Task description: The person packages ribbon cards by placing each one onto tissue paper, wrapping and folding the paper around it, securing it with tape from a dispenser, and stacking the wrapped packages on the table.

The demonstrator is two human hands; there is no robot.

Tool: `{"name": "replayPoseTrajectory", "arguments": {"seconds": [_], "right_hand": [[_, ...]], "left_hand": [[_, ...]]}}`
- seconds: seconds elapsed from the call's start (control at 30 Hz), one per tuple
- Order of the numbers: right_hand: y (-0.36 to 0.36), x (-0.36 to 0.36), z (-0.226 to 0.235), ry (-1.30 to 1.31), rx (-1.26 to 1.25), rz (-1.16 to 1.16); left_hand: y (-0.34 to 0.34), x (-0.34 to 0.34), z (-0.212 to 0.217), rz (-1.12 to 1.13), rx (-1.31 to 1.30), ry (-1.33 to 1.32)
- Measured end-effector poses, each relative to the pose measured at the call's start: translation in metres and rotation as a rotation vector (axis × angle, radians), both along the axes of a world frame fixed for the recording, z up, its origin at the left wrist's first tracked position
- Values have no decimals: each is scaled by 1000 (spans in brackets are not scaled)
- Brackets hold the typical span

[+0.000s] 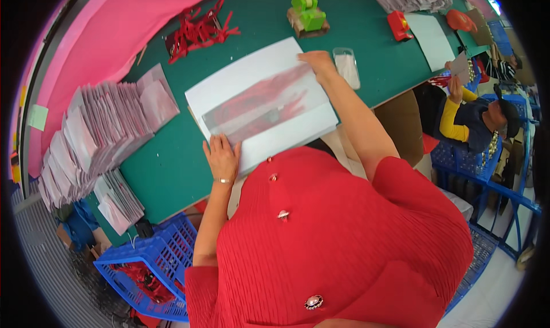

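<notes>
A wide white sheet of paper (258,60) lies aslant on the table before me. On it is a translucent wrap (263,104) with something red and dark showing blurrily through; its exact kind cannot be made out. My left hand (222,157) rests flat, fingers stretched, on the wrap's near left corner. At the far right end, my right hand (319,63) is closed on the wrap's edge, with its fingertips partly hidden.
Rows of flat wrapped packets (109,127) stand at left on the green table (154,167). Beyond the paper lie red-ribboned pieces (200,33) and a green tape dispenser (309,10). A clear tray (346,68) sits right. A blue crate (154,268) stands below; a co-worker (467,119) sits right.
</notes>
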State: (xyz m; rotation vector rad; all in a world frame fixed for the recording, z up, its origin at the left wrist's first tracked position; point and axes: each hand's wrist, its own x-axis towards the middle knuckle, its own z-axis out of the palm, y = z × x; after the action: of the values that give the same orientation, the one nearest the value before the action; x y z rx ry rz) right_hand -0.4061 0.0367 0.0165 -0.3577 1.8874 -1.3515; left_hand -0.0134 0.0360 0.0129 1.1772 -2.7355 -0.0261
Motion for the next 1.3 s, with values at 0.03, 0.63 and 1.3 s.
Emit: {"name": "replayPoseTrajectory", "arguments": {"seconds": [0.03,0.63,1.3], "right_hand": [[1,46,21,-85,-21,108],[15,186,7,-1031,115,226],[36,210,37,-1373,-41,-161]], "left_hand": [[1,4,-1,14,-2,3],[-15,-29,29,-105,176,-329],[-12,-52,31,37,282,-647]]}}
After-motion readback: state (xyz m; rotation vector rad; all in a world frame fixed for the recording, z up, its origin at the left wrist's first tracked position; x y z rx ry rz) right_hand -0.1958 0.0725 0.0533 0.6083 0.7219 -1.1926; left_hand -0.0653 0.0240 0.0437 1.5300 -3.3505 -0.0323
